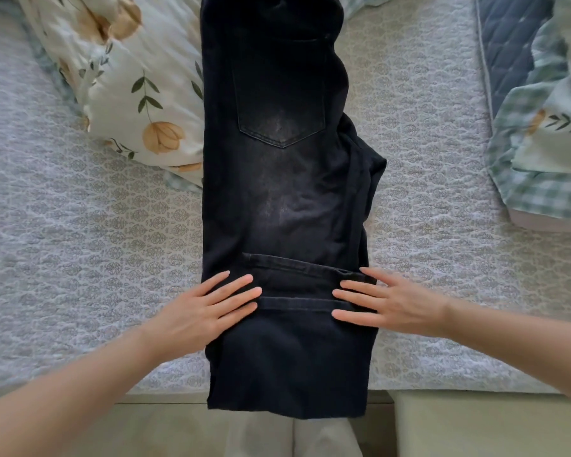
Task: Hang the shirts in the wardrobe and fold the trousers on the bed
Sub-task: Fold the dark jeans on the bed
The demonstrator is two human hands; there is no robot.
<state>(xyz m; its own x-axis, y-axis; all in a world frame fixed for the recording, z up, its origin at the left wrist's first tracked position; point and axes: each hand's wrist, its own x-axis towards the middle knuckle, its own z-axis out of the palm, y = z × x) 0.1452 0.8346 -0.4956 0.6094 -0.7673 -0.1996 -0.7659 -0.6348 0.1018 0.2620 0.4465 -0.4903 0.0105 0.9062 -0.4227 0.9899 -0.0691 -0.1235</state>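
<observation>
Dark black trousers (277, 179) lie lengthwise on the bed (89, 245), a back pocket facing up. The leg ends are folded back over the thigh part, their two hems lying across near the middle. My left hand (205, 308) rests flat on the folded part at its left edge, fingers straight. My right hand (379, 301) lies flat on the right edge of the same fold, fingers straight and pointing left. The near fold hangs slightly over the bed's front edge.
A floral pillow (119, 77) lies left of the trousers. A green checked and floral quilt (541, 143) is bunched at the right, with a blue quilted item (508, 44) behind it. The floor and my light trouser legs (294, 437) show below the bed edge.
</observation>
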